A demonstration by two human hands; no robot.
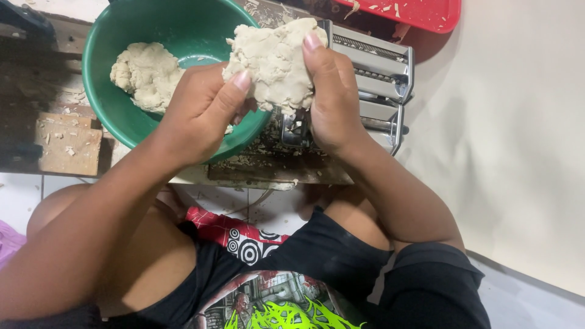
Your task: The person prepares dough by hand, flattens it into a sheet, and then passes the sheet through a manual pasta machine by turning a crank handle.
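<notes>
I see two lumps of dough. My left hand (198,113) and right hand (332,100) pinch one flat dough lump (274,61) at top middle. The other dough ball (146,73) sits in one green bowl (103,91), upper left.

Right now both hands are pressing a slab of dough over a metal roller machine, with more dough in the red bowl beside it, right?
Almost. The bowl is green, not red, as the head view shows. Both the left hand and right hand do hold the dough over the metal roller machine.
</notes>
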